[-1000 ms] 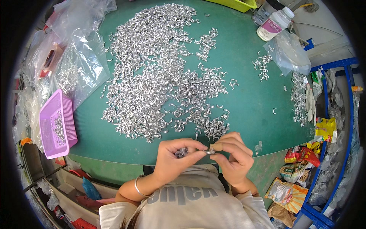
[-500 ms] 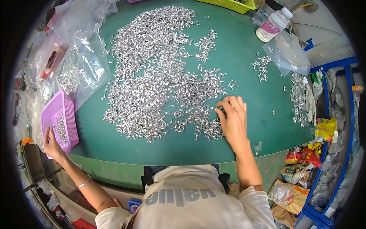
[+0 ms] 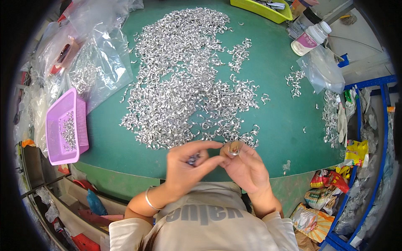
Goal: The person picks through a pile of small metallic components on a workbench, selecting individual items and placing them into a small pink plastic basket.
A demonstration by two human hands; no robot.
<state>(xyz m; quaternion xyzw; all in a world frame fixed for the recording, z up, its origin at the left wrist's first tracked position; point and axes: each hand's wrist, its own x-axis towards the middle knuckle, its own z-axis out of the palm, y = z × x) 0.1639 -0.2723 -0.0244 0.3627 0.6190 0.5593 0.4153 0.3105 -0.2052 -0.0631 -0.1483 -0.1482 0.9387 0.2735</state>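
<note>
My left hand (image 3: 186, 165) and my right hand (image 3: 248, 170) meet over the table's near edge. Small curved silvery metal pieces (image 3: 194, 159) sit in the curled fingers of the left hand, whose thumb and forefinger reach to the right fingertips. A shiny curved metal piece (image 3: 234, 152) shows at the right hand's bent fingers. Whether the left fingertips also pinch something is too small to tell. Just beyond the hands spreads a big heap of like metal pieces (image 3: 167, 100) on the green table (image 3: 280, 121).
A purple basket (image 3: 79, 125) with some metal pieces stands at the left edge, below clear plastic bags (image 3: 104, 62). Smaller clusters of pieces (image 3: 295, 83) lie to the right. At the far right are a white bottle (image 3: 310, 38), a yellow-green tray (image 3: 259, 9) and a blue rack (image 3: 370, 80).
My left hand has left the purple basket and come to the middle. My right hand has drawn back from the heap toward me, and the two now meet. The view has shifted slightly.
</note>
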